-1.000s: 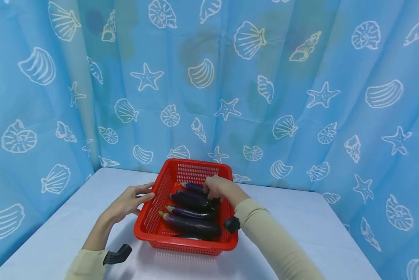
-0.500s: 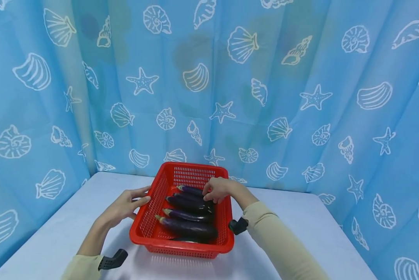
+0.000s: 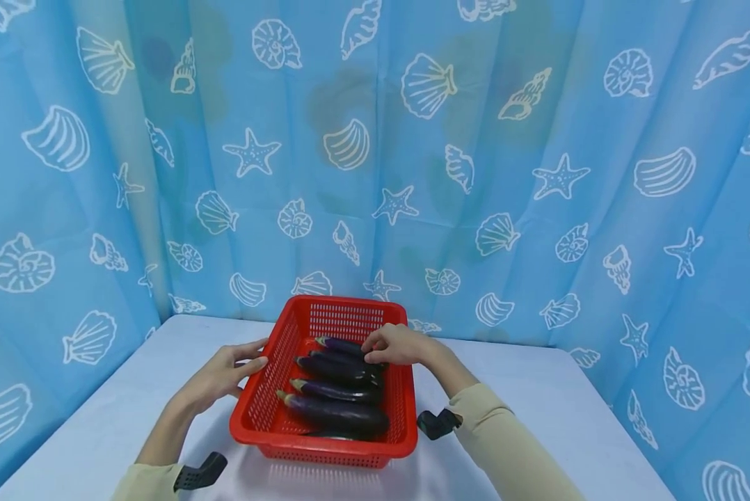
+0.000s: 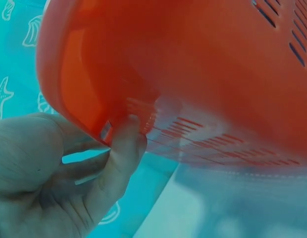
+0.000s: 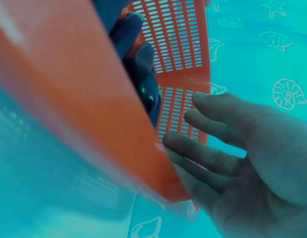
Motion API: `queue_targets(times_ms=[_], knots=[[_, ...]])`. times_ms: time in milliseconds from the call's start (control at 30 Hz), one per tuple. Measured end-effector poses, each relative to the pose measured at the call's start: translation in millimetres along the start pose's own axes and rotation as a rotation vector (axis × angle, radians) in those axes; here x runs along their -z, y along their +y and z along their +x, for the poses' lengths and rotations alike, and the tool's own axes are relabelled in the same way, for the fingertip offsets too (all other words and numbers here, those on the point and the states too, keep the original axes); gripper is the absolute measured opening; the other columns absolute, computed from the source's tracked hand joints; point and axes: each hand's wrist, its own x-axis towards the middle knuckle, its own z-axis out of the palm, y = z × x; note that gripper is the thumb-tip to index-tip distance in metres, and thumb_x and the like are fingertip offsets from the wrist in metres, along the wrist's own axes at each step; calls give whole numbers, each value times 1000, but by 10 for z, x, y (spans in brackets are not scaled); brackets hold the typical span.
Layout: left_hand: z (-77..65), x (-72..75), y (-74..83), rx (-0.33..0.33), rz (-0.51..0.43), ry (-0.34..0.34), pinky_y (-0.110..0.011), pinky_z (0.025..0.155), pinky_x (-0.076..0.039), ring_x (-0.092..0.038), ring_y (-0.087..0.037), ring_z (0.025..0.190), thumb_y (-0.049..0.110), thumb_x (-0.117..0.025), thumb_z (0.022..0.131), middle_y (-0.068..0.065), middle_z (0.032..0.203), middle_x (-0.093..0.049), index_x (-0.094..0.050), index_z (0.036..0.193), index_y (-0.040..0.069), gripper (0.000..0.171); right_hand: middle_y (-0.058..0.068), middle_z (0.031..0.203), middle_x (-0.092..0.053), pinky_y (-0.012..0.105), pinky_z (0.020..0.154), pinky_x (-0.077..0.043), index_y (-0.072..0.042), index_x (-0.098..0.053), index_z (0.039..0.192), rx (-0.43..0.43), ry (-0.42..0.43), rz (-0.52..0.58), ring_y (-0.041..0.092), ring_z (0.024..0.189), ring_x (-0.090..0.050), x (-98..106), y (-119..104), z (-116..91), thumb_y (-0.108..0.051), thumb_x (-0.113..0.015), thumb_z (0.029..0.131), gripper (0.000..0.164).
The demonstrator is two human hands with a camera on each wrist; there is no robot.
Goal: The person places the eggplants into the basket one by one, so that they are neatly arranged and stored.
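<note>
A red plastic basket (image 3: 325,445) with slotted walls stands on the white table. Several dark purple eggplants (image 3: 337,412) lie side by side in it, stem ends towards the left. At the basket's left rim, my left hand (image 3: 221,376) grips the edge; in the left wrist view one digit lies against the wall under the rim and other fingers pass behind it. My right hand (image 3: 400,346) is over the back right of the basket, near the eggplants' right ends. The right wrist view shows its fingers (image 5: 203,148) loosely extended by the rim, holding nothing.
A white-covered table (image 3: 506,417) extends on both sides of the basket. Behind it hangs a blue curtain (image 3: 325,181) with white shell and starfish prints. A black wrist mount (image 3: 201,472) sticks out from the left sleeve, another black mount (image 3: 439,423) from the right.
My right hand has risen off the eggplants, and its fingers have loosened. My left hand stays at the basket's left rim. The head view has shifted slightly.
</note>
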Motion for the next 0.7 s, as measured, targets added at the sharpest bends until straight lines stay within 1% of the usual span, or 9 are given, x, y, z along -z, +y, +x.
queue_targets(times_ms=[167, 300, 367, 433, 533, 600, 700], knots=[[20, -8, -13, -7, -6, 1, -41, 70, -62, -69, -31, 105, 28, -62, 96, -26, 136, -57, -35, 152, 6, 65, 6, 113, -73, 33, 82, -61, -12, -70, 121, 37, 51, 44, 16, 92, -70, -59, 60, -48, -23, -71, 90, 33], [52, -24, -1, -24, 36, 22, -39, 69, -62, -70, -30, 104, 28, -62, 96, -25, 134, -59, -37, 151, 5, 64, 6, 114, -73, 34, 84, -60, -11, -69, 123, 64, 91, 82, 17, 95, -70, -87, 68, -100, -23, -71, 90, 35], [55, -14, 16, -47, 73, 18, -39, 68, -62, -70, -30, 101, 27, -61, 97, -26, 130, -61, -37, 150, 2, 63, 8, 116, -72, 36, 85, -60, -11, -67, 124, 76, 116, 99, 20, 100, -69, -99, 64, -133, -26, -71, 89, 38], [43, 9, 39, -60, 117, 10, -37, 66, -62, -72, -27, 96, 27, -60, 98, -26, 126, -64, -36, 149, -1, 63, 9, 120, -70, 38, 85, -60, -11, -66, 127, 83, 149, 128, 24, 106, -66, -118, 62, -187, -28, -71, 89, 42], [-12, 42, 94, -68, 206, 8, -35, 65, -62, -72, -26, 93, 32, -57, 99, -26, 122, -65, -34, 149, -3, 66, 8, 129, -65, 43, 89, -59, -17, -63, 131, 68, 225, 146, 27, 116, -61, -149, 84, -312, -36, -70, 88, 47], [-67, 63, 139, -67, 278, 33, -35, 67, -62, -71, -29, 98, 35, -57, 98, -26, 127, -63, -33, 150, -2, 68, 6, 136, -61, 49, 93, -56, -21, -60, 134, 35, 279, 149, 29, 125, -55, -165, 109, -429, -40, -69, 88, 50], [-156, 78, 210, -78, 401, 98, -44, 74, -62, -63, -41, 113, 38, -55, 99, -30, 138, -53, -31, 151, -1, 69, 4, 143, -55, 55, 96, -52, -24, -55, 139, -35, 347, 114, 29, 133, -49, -184, 196, -616, -47, -66, 89, 57]])
